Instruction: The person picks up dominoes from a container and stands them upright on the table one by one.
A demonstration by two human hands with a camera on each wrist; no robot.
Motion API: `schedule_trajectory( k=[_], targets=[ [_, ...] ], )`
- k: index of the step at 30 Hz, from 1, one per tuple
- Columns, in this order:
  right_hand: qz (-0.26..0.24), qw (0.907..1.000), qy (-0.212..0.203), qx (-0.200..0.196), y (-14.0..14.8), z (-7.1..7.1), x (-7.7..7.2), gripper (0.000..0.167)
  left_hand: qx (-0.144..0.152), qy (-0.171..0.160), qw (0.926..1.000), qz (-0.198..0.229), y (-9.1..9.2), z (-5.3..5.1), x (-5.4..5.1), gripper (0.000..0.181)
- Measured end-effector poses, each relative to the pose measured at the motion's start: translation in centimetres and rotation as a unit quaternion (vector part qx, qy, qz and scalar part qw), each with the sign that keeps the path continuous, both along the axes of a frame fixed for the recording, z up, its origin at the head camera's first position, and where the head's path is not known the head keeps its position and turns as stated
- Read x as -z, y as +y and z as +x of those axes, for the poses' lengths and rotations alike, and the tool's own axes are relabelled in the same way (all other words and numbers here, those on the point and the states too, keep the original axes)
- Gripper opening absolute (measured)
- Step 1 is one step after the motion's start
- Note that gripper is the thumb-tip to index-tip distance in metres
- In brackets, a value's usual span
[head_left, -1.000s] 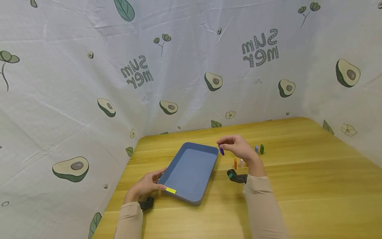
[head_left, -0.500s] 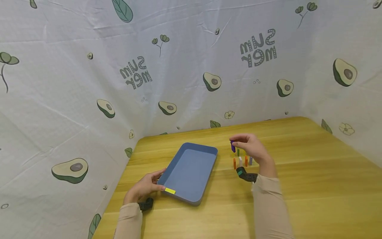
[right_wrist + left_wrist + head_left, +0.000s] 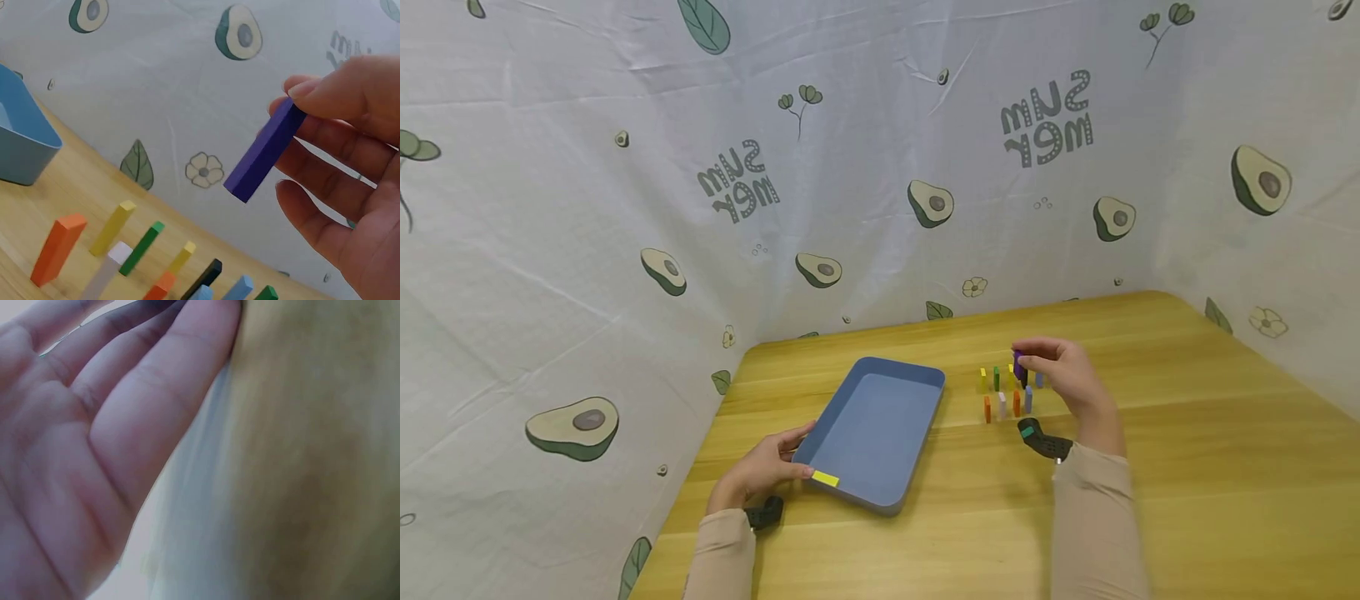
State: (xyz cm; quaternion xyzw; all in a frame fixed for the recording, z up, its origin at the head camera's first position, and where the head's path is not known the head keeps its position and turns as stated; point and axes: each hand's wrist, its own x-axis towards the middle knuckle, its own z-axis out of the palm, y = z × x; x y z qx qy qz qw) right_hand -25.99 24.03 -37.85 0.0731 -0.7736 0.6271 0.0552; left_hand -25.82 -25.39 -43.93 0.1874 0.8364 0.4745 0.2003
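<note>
My right hand (image 3: 1066,371) pinches a purple wooden block (image 3: 265,153) between thumb and fingertips. The block is held slanted in the right wrist view, above several small blocks standing upright on the table. Among these are an orange block (image 3: 57,250), a white block (image 3: 107,270), a green block (image 3: 142,248) and a black block (image 3: 203,279). At the near left corner of a blue-grey tray (image 3: 937,375), my left hand (image 3: 763,471) holds the rim, its thumb by a yellow strip (image 3: 826,479). The left wrist view is blurred, and the fingertips are partly hidden there.
The wooden table (image 3: 985,517) reaches well to the right of the blocks. A patterned white cloth (image 3: 865,150) hangs behind and at both sides. The standing blocks are close together in two rows, right of the tray.
My right hand has moved right with the purple block, from beside the tray's far right corner to over the back row of blocks. The left hand stays at the tray.
</note>
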Motion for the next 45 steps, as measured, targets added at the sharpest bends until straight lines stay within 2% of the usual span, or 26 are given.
schedule_trajectory(
  k=[4, 9, 14, 19, 23, 27, 33, 40, 45],
  targets=[
    [0.009, 0.9998, 0.001, 0.017, 0.9, 0.1, 0.2, 0.033, 0.002, 0.005, 1.0, -0.004, 0.0, -0.1, 0.0, 0.084],
    [0.052, 0.998, -0.016, 0.033, 1.7, 0.1, 0.6, 0.042, 0.006, 0.003, 1.0, 0.003, 0.0, -0.1, 0.0, 0.085],
    [0.076, 0.9949, -0.047, 0.047, 1.9, 0.3, 0.9, 0.041, 0.0, -0.012, 0.9999, 0.009, 0.0, -0.1, 0.1, 0.086],
    [0.092, 0.9931, -0.049, 0.054, 1.9, 0.2, 1.2, 0.039, -0.004, -0.015, 0.9998, 0.013, 0.0, -0.1, 0.2, 0.086],
    [0.087, 0.9923, -0.058, 0.066, 1.9, 0.2, 1.3, 0.04, -0.002, -0.012, 0.9998, 0.013, 0.0, 0.0, 0.1, 0.086],
    [0.058, 0.9927, -0.073, 0.076, 1.8, 0.1, 1.3, 0.041, -0.007, -0.012, 0.9998, 0.015, 0.1, 0.0, -0.1, 0.086],
    [0.038, 0.9941, -0.074, 0.07, 2.3, 0.0, 2.1, 0.038, 0.001, -0.005, 0.9999, 0.011, 0.1, 0.0, 0.1, 0.085],
    [0.036, 0.9934, -0.085, 0.068, 2.6, -0.3, 2.9, 0.04, 0.001, -0.004, 0.9999, 0.012, 0.0, -0.1, 0.1, 0.085],
    [0.056, 0.9924, -0.091, 0.061, 2.6, -0.4, 3.3, 0.039, 0.0, -0.005, 0.9999, 0.014, 0.0, -0.2, 0.1, 0.085]
  ],
)
